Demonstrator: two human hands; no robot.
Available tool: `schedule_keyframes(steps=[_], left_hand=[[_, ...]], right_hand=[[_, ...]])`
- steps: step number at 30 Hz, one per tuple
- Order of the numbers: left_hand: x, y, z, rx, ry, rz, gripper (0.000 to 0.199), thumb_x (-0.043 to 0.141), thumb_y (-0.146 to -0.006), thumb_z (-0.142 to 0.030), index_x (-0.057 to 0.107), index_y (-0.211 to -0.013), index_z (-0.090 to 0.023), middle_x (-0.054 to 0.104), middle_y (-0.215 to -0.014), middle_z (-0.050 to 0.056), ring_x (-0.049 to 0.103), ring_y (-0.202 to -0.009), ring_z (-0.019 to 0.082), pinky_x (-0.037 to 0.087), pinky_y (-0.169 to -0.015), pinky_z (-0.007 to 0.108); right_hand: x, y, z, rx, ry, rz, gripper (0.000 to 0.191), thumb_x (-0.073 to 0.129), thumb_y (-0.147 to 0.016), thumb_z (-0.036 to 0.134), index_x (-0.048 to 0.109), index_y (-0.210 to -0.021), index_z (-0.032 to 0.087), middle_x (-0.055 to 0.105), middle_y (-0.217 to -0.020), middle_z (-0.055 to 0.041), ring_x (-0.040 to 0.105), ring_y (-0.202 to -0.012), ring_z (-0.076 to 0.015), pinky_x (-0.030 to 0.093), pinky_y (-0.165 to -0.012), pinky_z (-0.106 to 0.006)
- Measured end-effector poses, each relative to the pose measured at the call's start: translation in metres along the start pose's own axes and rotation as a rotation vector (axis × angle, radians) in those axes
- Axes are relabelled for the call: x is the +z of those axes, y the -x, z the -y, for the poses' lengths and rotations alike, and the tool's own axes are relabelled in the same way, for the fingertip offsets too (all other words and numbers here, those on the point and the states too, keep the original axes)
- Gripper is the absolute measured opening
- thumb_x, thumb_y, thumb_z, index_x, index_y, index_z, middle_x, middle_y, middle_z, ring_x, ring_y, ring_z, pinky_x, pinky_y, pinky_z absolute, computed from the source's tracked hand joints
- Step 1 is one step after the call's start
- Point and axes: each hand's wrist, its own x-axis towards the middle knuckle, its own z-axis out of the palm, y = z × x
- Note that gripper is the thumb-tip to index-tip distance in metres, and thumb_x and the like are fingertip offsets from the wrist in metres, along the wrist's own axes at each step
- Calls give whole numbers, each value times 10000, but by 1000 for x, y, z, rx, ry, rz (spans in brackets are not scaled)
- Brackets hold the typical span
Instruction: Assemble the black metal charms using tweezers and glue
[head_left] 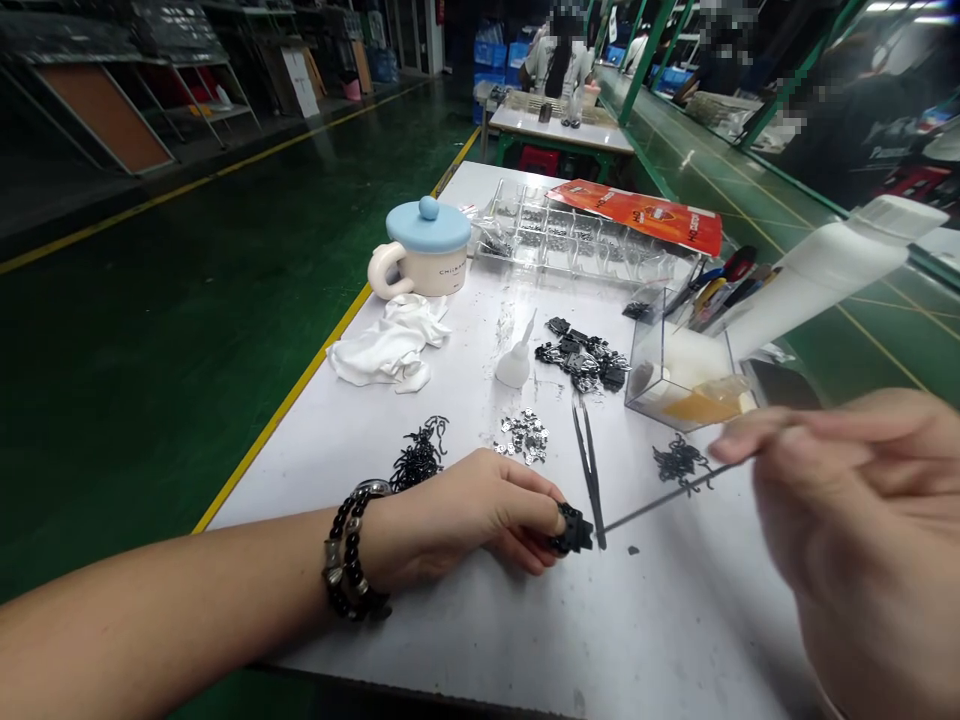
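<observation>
On the table (487, 625), 1 cloth (390, 348) lies beyond the left hand (487, 505), with 1 mug (435, 272) behind it. Tweezers (589, 470) lie between the 2 hands; 1 box (660, 400) stands beyond the right hand (874, 520).

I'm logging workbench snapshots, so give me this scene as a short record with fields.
Left hand: holds small black part
Right hand: holds thin dark rod, tip near the black part
Lying nearby: tweezers
Loose piles: curved black pieces, silvery bits
Table's left side: mug with blue lid, white cloth
Farther back: clear compartment tray, orange-red sheet
</observation>
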Motion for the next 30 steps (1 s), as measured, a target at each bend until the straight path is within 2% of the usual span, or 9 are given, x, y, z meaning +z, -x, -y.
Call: schedule_keyframes(steps=[4, 11, 17, 25, 30], left_hand=[[1, 0, -1, -13, 0, -9, 61, 648, -652, -151, 676, -693, -116, 633, -639, 28, 595, -589, 101, 515, -563, 193], [3, 2, -5, -31, 3, -3, 60, 635, -662, -139, 679, -695, -114, 638, -646, 34, 596, -589, 99, 516, -580, 196], [1, 0, -2, -18, 5, -3, 72, 649, -654, -151, 684, -710, -123, 650, -639, 32, 610, -591, 105, 525, -581, 199], [1, -1, -1, -11, 7, -9, 69, 638, -648, -131, 682, -700, -117, 653, -624, 30, 618, -587, 107, 532, -563, 193], [1, 0, -2, -20, 24, -20, 60, 639, -644, -126, 676, -691, -119, 648, -612, 27, 613, -576, 106, 532, -551, 193]], right_hand=[[9, 8, -11, 77, -73, 191, 158, 633, -756, 84, 558, -842, 193, 635, -626, 21, 662, -660, -154, 563, -622, -270], [4, 5, -19, 101, -82, 232, 143, 624, -771, 103, 550, -851, 196, 643, -623, 24, 670, -696, -149, 561, -655, -259], [4, 5, -20, 109, -85, 196, 150, 634, -756, 94, 562, -836, 197, 638, -619, 22, 665, -665, -147, 557, -645, -264], [1, -2, -17, 90, -76, 28, 148, 666, -718, 89, 574, -793, 177, 661, -623, -14, 667, -651, -157, 553, -642, -264], [5, -3, -23, 84, -106, 25, 170, 698, -685, 102, 584, -780, 185, 662, -597, -14, 670, -632, -164, 558, -651, -270]])
